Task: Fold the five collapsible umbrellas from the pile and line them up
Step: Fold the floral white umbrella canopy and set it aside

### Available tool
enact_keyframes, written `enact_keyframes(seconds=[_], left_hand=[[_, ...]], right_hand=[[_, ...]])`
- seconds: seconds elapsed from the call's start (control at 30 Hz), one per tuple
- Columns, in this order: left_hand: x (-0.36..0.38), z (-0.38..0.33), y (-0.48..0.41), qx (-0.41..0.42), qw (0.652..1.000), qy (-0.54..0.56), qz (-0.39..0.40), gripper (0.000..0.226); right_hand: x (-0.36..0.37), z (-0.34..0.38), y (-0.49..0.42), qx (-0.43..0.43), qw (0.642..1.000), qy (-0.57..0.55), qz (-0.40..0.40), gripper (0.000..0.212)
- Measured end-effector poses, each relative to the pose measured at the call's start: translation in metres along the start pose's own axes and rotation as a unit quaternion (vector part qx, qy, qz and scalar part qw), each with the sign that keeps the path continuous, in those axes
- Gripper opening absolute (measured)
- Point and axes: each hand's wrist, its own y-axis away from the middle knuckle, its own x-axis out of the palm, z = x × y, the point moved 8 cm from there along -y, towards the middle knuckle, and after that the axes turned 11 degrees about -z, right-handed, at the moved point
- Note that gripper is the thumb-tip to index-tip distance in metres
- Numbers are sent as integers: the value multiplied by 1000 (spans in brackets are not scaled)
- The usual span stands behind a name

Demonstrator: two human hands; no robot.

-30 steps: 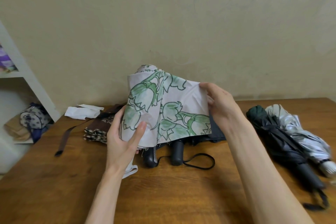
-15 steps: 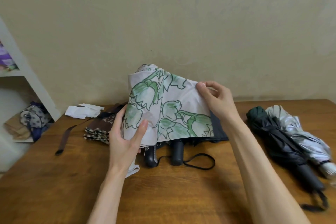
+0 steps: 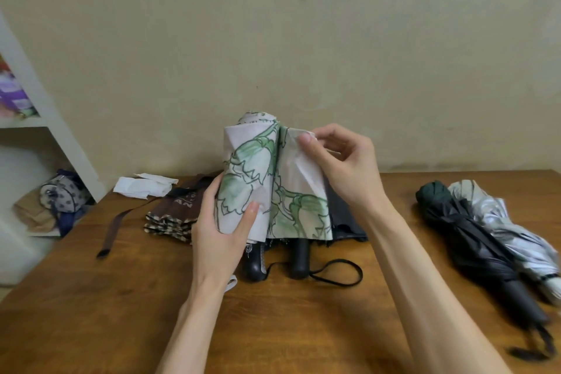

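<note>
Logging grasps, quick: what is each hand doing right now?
Left hand: grips the floral umbrella.
Right hand: pinches a fold of its canopy.

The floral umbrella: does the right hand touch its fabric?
Touching. The head view shows the right hand pinching a fabric edge of the floral umbrella between thumb and fingers.

Dim, flat, yellowish indoor light w/ soft shadows, no glare, wide-angle bending at edges, slightly soft focus.
</note>
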Motion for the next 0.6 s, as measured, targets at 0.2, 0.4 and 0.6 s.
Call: enact_keyframes(seconds=[0.2,0.4,0.6], left_hand=[[26,2,15,-15,993,50,105,90],[33,-5,20,37,990,4,139,105],[27,-7,22,38,997,-19,63,43]], right_hand=[[24,-5,9,49,997,-52,30,19],[29,-11,9,63,995,-59,55,16],[42,-6,12,-19,990,7,140,31]])
